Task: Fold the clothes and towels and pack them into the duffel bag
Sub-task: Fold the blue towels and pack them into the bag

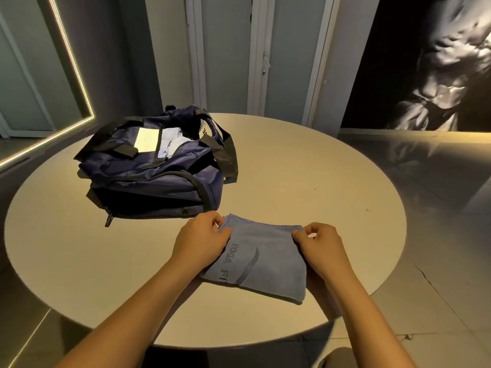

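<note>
Sitting open at far left on the round beige table (318,181), the navy nylon duffel bag (148,171) is already holding pale folded cloth. Left hand (204,235) is pinching the folded blue "YOGA" towel (265,258) at its far-left corner; right hand (318,245) is pinching the far-right. Towel is lying between both hands, bag up-left, nearer the left hand.

The towel (261,257) is soft, matt blue cloth with stitched edges. The bag (148,168), far left, is smooth navy fabric with a slight sheen and coarse black webbing straps (225,152). The table (305,168) looks smooth and matt.
</note>
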{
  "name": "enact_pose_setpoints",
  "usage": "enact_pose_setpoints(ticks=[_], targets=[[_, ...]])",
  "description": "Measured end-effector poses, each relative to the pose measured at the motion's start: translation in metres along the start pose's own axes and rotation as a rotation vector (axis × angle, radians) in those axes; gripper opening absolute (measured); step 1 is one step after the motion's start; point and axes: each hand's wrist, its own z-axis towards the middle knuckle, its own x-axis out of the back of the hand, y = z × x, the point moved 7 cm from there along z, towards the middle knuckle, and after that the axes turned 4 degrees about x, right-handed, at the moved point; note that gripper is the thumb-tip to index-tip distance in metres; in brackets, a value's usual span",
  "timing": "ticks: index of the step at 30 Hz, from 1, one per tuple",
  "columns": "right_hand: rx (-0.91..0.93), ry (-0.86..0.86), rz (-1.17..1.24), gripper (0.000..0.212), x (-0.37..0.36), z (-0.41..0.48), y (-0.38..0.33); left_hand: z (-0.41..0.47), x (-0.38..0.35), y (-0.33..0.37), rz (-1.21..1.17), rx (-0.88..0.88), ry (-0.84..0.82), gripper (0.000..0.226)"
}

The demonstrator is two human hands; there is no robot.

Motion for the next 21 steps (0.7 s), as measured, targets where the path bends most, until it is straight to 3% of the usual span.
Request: enact_pose_setpoints(ticks=[8,11,13,15,17,19,21], targets=[[0.012,-0.027,-0.093,0.025,-0.005,0.01,0.002,0.01,-0.003,0.003,0.032,-0.031,-0.021,0.024],[0.024,-0.044,-0.162,0.03,-0.005,0.013,0.0,0.011,0.0,0.013,0.282,-0.061,-0.041,0.028],[0.036,-0.08,-0.343,0.033,-0.002,0.015,-0.004,0.013,0.009,0.027,0.525,-0.145,0.023,0.035],[0.079,-0.045,-0.607,0.039,0.01,0.015,-0.014,0.016,0.016,0.045,0.565,-0.297,0.045,0.044],[0.184,-0.037,-0.623,0.046,0.016,0.018,-0.03,0.018,0.009,0.06,0.453,-0.429,-0.158,0.057],[0.267,-0.215,-0.455,0.057,0.005,0.022,-0.041,0.02,-0.006,0.065,0.355,-0.388,-0.515,0.073],[0.287,-0.45,-0.465,0.064,-0.013,0.021,-0.044,0.02,-0.017,0.067,0.391,-0.332,-0.731,0.082]])
